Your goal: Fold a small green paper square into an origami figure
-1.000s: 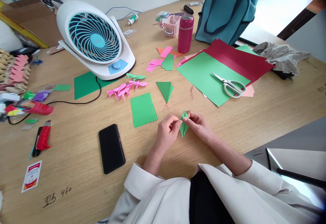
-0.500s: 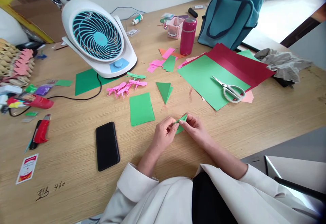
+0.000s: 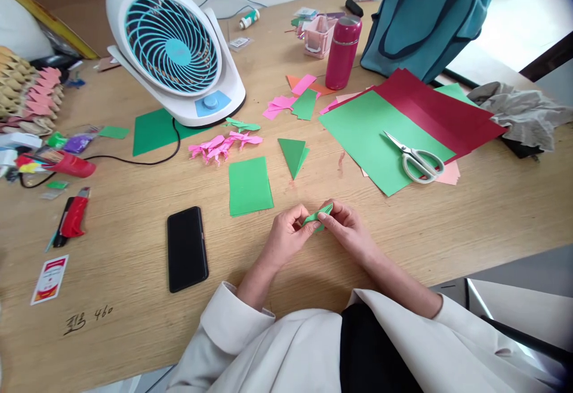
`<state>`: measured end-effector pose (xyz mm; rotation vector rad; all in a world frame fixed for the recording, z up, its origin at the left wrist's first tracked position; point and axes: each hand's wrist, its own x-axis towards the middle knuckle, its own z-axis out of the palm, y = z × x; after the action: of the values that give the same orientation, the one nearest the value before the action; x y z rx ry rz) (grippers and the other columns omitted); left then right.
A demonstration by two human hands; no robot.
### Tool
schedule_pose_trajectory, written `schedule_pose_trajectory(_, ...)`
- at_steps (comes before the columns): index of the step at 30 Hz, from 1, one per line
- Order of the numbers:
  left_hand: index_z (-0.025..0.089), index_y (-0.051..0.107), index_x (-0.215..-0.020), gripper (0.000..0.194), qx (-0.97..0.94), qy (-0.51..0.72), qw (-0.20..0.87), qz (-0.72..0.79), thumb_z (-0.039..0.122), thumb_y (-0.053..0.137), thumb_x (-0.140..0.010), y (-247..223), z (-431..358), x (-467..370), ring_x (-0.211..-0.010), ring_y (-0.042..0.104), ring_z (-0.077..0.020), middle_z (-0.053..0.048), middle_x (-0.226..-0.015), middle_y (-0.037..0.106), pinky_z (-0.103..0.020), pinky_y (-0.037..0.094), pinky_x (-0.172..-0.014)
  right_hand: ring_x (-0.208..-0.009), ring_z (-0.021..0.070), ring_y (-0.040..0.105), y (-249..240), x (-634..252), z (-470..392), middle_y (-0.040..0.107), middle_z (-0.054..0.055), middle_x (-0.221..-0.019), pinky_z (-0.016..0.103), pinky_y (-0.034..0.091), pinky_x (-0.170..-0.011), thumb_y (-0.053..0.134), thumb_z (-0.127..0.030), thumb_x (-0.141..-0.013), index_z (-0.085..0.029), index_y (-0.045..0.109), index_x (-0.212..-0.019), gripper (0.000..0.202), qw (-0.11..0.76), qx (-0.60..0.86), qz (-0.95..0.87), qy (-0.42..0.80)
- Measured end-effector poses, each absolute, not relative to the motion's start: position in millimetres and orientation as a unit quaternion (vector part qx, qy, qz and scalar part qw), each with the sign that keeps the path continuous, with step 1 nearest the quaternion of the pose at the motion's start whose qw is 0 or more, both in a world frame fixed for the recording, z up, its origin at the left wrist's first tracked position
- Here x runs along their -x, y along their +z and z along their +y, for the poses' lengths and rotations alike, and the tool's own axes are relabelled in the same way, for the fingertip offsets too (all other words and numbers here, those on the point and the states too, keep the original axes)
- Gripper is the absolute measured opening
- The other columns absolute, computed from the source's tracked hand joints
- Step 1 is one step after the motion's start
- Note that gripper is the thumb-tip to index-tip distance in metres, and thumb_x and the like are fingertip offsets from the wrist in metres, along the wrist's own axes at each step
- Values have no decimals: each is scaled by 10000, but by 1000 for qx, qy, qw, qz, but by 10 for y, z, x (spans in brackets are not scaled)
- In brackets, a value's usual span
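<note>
Left hand (image 3: pixel 289 232): thumb and forefinger pinching one end of a folded green paper (image 3: pixel 312 218); remaining fingers curled, their tips hidden. Right hand (image 3: pixel 348 229): thumb pressed on the other end, fingertips concealed behind it.

Folded green paper: lower centre of the frame, between both hands, slanting up to the right; creases largely covered. One second ago it stood as an upright diamond; now it lies crosswise.

Green paper stack (image 3: pixel 249 185): left of centre, beyond the left hand, position on the table (image 3: pixel 134 214) unchanged. Green folded triangle (image 3: pixel 289 153): centre, also unmoved.

Phone (image 3: pixel 187 248): lower left, screen dark.

Pink paper figures (image 3: pixel 215 147): left of centre, overlapping, count uncertain.

Scissors (image 3: pixel 406 149): right, lying across a light green sheet (image 3: pixel 358 136), which partly covers red sheets (image 3: pixel 439 107).

Fan (image 3: pixel 178 52): upper left, base hiding part of a dark green sheet (image 3: pixel 152 133).

Teal bag (image 3: pixel 421 29): upper right, top now cut off by the frame edge; one second ago it showed whole.

Card (image 3: pixel 49 279): lower left, red and white, print too small to read.

Handwriting (image 3: pixel 89 319): lower left, on the table; "460" legible, preceding characters unclear.
</note>
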<state>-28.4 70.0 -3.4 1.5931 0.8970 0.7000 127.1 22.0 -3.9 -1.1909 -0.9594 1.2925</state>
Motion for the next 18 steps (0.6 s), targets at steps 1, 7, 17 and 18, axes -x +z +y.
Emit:
schedule_pose_trajectory(1, 166, 448, -648, 383, -675, 297, 559, 379, 386, 661, -879, -29, 702, 285, -558, 376, -59, 64, -596, 414, -190, 289, -523, -663, 131, 492, -37, -1276, 218, 568, -17, -690, 269, 417, -656, 708, -540, -823, -212, 582, -725, 364, 539, 501, -405, 543)
schedule_pose_trajectory(7, 155, 592, -758, 269, -675, 268, 567, 389, 387, 652, -879, -15, 712, 300, -589, 434, -68, 46, -656, 512, -191, 332, -549, -657, 130, 476, -72, -1289, 200, 547, -18, -696, 268, 401, -643, 699, -514, -840, -208, 571, -744, 345, 532, 500, -413, 544)
schedule_pose_trajectory(17, 157, 555, -719, 238, -752, 242, 468, 397, 314, 581, -896, 51, 682, 304, -606, 415, -80, 41, -650, 481, -208, 315, -566, -649, 133, 458, -139, -1267, 157, 512, -22, -684, 270, 382, -624, 671, -520, -859, -210, 550, -737, 355, 539, 498, -424, 531)
schedule_pose_trajectory(18, 158, 556, -725, 235, -751, 240, 472, 395, 318, 578, -896, 49, 673, 301, -603, 413, -80, 41, -653, 482, -207, 312, -560, -644, 133, 454, -144, -1272, 154, 509, -24, -678, 270, 381, -621, 672, -520, -858, -211, 551, -735, 355, 543, 499, -425, 526)
